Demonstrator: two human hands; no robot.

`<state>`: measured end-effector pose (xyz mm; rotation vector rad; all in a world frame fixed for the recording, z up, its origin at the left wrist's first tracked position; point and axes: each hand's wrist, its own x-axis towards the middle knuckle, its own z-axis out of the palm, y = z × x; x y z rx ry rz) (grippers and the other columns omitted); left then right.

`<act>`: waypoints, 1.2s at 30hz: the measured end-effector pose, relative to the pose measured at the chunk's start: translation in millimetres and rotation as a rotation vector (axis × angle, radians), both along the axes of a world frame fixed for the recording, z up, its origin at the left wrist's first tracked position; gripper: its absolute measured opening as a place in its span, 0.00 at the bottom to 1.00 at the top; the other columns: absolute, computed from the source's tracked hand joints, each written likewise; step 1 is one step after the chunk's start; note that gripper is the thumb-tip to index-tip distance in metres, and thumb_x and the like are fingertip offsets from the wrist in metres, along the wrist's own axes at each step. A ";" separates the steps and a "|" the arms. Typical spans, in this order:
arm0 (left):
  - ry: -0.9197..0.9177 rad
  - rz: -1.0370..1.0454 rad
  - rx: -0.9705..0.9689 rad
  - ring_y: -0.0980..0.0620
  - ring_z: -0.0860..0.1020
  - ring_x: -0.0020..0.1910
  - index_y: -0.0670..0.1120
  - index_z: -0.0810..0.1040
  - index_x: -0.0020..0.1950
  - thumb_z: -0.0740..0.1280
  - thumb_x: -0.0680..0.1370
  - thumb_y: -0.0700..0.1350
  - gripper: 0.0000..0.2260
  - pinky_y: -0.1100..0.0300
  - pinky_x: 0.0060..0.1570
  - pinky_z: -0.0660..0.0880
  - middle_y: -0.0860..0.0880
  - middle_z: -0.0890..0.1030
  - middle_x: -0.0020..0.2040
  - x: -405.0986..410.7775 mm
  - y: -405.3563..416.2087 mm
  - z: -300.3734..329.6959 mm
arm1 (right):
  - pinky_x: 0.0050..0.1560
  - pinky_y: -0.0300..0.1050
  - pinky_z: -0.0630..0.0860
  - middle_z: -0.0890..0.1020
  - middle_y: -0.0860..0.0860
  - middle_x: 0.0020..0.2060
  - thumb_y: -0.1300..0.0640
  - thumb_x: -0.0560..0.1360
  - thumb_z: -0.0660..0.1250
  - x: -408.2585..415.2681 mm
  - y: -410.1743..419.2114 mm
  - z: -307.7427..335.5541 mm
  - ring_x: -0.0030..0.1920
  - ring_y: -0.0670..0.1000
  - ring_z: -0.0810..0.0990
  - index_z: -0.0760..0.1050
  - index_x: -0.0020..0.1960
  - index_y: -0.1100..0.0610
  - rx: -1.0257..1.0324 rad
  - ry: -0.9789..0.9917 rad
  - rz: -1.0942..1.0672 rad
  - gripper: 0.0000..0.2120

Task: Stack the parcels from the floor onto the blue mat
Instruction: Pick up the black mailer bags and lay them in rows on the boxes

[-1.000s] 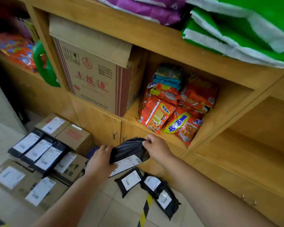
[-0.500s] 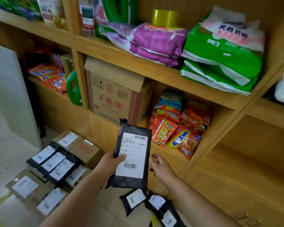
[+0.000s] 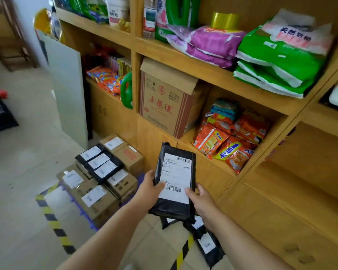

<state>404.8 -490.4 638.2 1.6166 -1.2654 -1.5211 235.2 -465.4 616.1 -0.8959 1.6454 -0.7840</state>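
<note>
Hands hold the black parcel (image 3: 174,182) upright at chest level: left hand (image 3: 149,189) and right hand (image 3: 198,197) curl round its lower edges. Soft plastic mailer, probably light and slippery; best carried flat, gripped by both sides, to the stack (image 3: 98,172) on the blue mat (image 3: 82,211).

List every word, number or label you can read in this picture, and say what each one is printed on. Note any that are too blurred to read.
"五粮液": red characters on the cardboard box on the shelf.
"天然" plus blurred characters: green bag.
"1": blue and yellow snack packet.
Held black parcel: white label with barcodes, its text too small to read.
Stacked parcels: labels blurred.
</note>
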 end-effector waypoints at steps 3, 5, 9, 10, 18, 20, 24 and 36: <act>0.040 -0.006 -0.028 0.53 0.74 0.55 0.51 0.56 0.75 0.60 0.81 0.42 0.25 0.61 0.49 0.74 0.53 0.73 0.61 22.2 36.2 -7.1 | 0.33 0.35 0.75 0.79 0.47 0.48 0.51 0.79 0.62 17.0 20.9 -4.3 0.45 0.45 0.80 0.62 0.71 0.53 0.052 -0.012 0.040 0.22; 0.043 0.007 -0.015 0.53 0.75 0.57 0.54 0.55 0.75 0.60 0.81 0.42 0.25 0.63 0.47 0.74 0.54 0.74 0.61 38.5 54.0 -11.1 | 0.37 0.39 0.77 0.80 0.49 0.51 0.50 0.79 0.61 32.3 31.0 -6.3 0.48 0.48 0.80 0.62 0.71 0.53 0.081 -0.009 0.063 0.22; 0.026 0.022 0.059 0.51 0.76 0.58 0.57 0.54 0.76 0.60 0.81 0.46 0.25 0.58 0.51 0.77 0.53 0.74 0.66 75.5 73.9 -12.5 | 0.46 0.45 0.77 0.78 0.53 0.56 0.50 0.80 0.60 70.6 40.1 -8.9 0.52 0.52 0.79 0.62 0.71 0.55 0.083 0.026 0.062 0.22; 0.019 0.008 0.077 0.51 0.77 0.57 0.57 0.56 0.75 0.60 0.81 0.47 0.24 0.56 0.54 0.77 0.53 0.75 0.65 85.8 76.9 -12.0 | 0.47 0.47 0.78 0.78 0.53 0.55 0.49 0.80 0.60 82.0 41.1 -9.3 0.52 0.53 0.79 0.62 0.70 0.54 0.083 0.039 0.056 0.22; 0.020 0.031 0.103 0.54 0.78 0.51 0.57 0.62 0.73 0.63 0.79 0.45 0.23 0.59 0.50 0.77 0.57 0.77 0.52 219.4 78.8 -10.2 | 0.43 0.44 0.76 0.81 0.52 0.51 0.50 0.81 0.58 217.9 31.2 -11.1 0.49 0.53 0.80 0.70 0.61 0.55 0.136 0.006 0.090 0.12; -0.014 0.049 0.104 0.53 0.78 0.51 0.55 0.63 0.72 0.63 0.80 0.45 0.22 0.60 0.50 0.77 0.56 0.77 0.53 267.4 73.1 -12.3 | 0.41 0.44 0.75 0.81 0.52 0.52 0.50 0.80 0.59 265.0 24.3 -16.4 0.49 0.52 0.80 0.70 0.62 0.54 0.161 -0.029 0.131 0.13; -0.123 0.053 0.080 0.53 0.76 0.50 0.54 0.63 0.73 0.62 0.80 0.46 0.21 0.64 0.42 0.74 0.54 0.75 0.54 350.9 57.2 -17.7 | 0.38 0.43 0.73 0.81 0.50 0.53 0.49 0.80 0.60 352.3 11.8 -29.2 0.47 0.50 0.80 0.70 0.63 0.51 0.211 -0.100 0.180 0.13; -0.138 0.143 0.240 0.50 0.74 0.50 0.47 0.66 0.72 0.59 0.81 0.48 0.19 0.59 0.46 0.73 0.46 0.76 0.60 412.9 -23.9 -55.7 | 0.52 0.52 0.78 0.80 0.51 0.52 0.51 0.78 0.63 420.2 -41.8 -56.8 0.53 0.54 0.79 0.70 0.62 0.46 0.388 -0.168 0.102 0.13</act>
